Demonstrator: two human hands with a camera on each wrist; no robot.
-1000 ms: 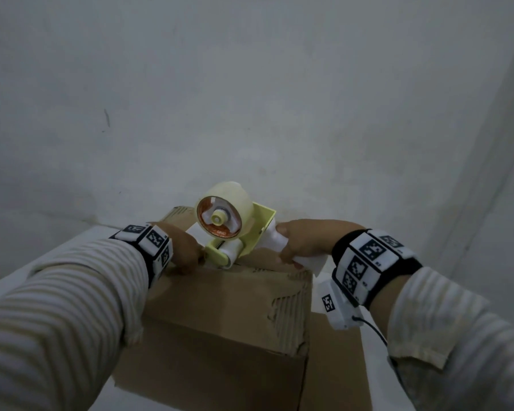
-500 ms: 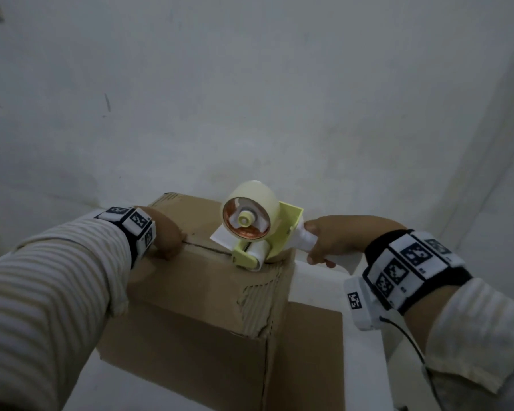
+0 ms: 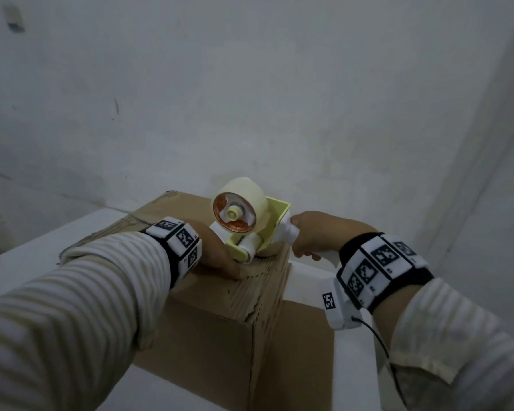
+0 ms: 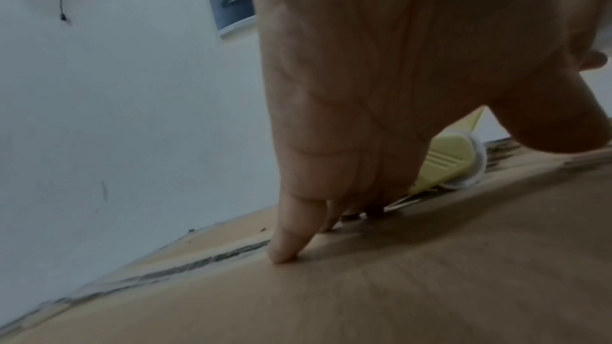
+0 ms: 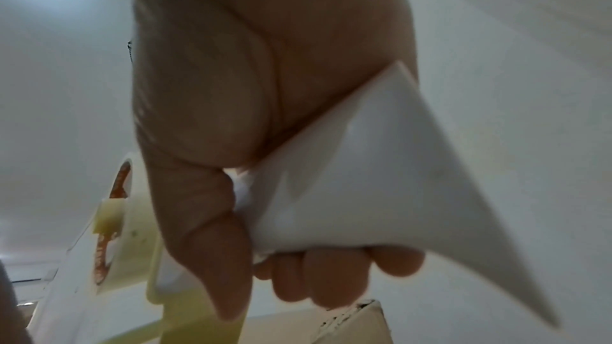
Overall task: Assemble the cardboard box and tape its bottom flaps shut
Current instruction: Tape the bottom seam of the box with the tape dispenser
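A brown cardboard box (image 3: 208,321) stands on a white table with its closed flaps facing up. A pale-yellow tape dispenser (image 3: 244,226) with a cream roll rests its roller on the box's top right edge. My right hand (image 3: 315,235) grips its white handle (image 5: 348,192), fingers curled round it. My left hand (image 3: 217,253) lies on the top flaps just left of the dispenser, straight fingertips (image 4: 284,250) pressing beside the dark seam (image 4: 185,266). The dispenser's yellow nose (image 4: 447,164) shows just past those fingers.
The white table (image 3: 27,262) runs under and around the box, with a pale wall close behind. A loose cardboard flap (image 3: 303,351) hangs down at the box's right side. A cable trails from my right wrist device (image 3: 380,345).
My left hand slid right along the box top until it met the dispenser. The dispenser stays at the box's right edge, and the view has shifted.
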